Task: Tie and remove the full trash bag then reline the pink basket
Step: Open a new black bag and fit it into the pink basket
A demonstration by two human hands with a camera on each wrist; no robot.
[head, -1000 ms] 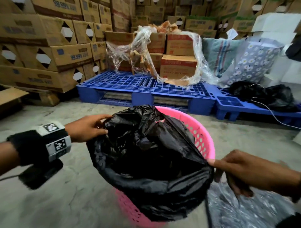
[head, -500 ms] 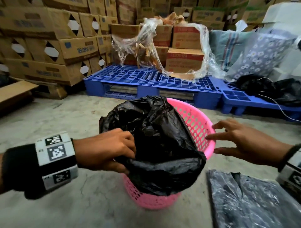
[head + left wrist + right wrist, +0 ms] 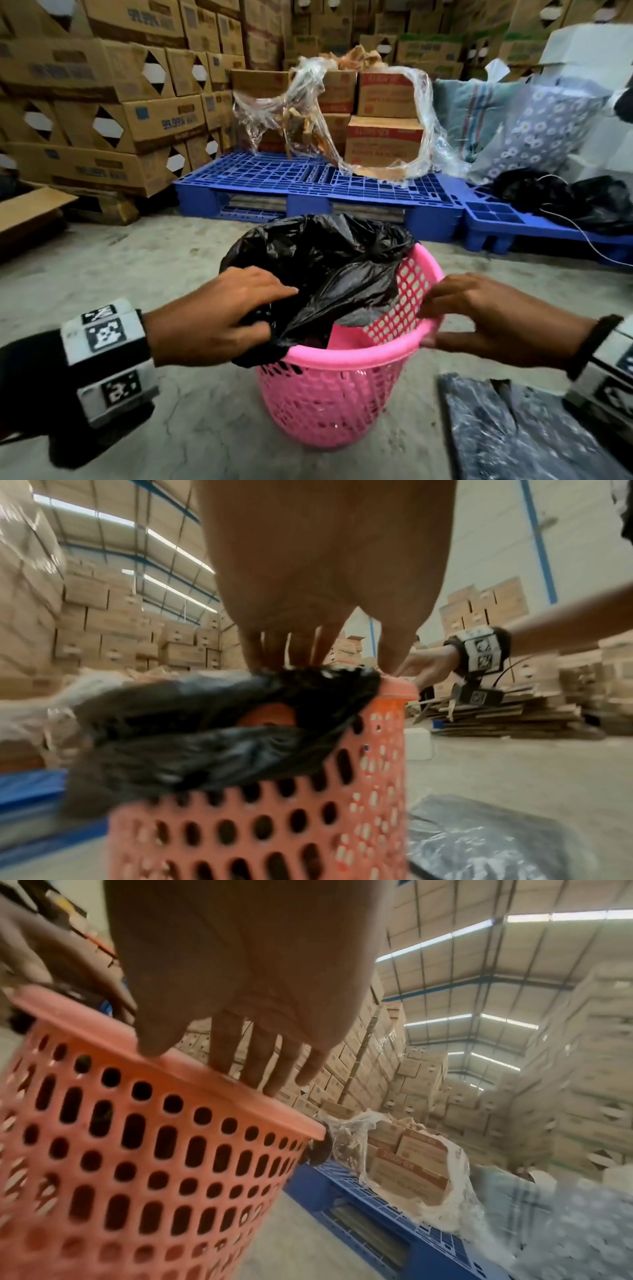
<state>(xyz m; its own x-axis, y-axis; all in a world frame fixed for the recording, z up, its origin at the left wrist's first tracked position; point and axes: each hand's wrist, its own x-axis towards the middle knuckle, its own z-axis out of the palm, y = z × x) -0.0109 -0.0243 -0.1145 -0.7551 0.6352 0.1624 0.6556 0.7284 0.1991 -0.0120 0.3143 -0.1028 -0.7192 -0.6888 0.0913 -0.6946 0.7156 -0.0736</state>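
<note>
I am looking down at a concrete floor [image 3: 102,274], where a pink basket [image 3: 329,404] stands upright between my two hands. It sits directly ahead and below me, its opening facing up. A black trash bag [image 3: 329,267] fills the far and left part of the basket's mouth, bunched and puffed above the rim, while the near right part of the rim is bare pink plastic. My left hand [image 3: 219,318] is the one on the bag: its fingers curl over and grip the bag's edge at the near left of the rim. My right hand [image 3: 489,318] holds no bag; its thumb and straight fingers rest on the bare rim on the right side. So the bag lies leftward and away from my right hand, and my left hand is nearer to it. I judge the next gather calls for the right hand to reach left across the opening. A flat stack of black liners [image 3: 513,435] lies on the floor just below my right wrist.
</note>
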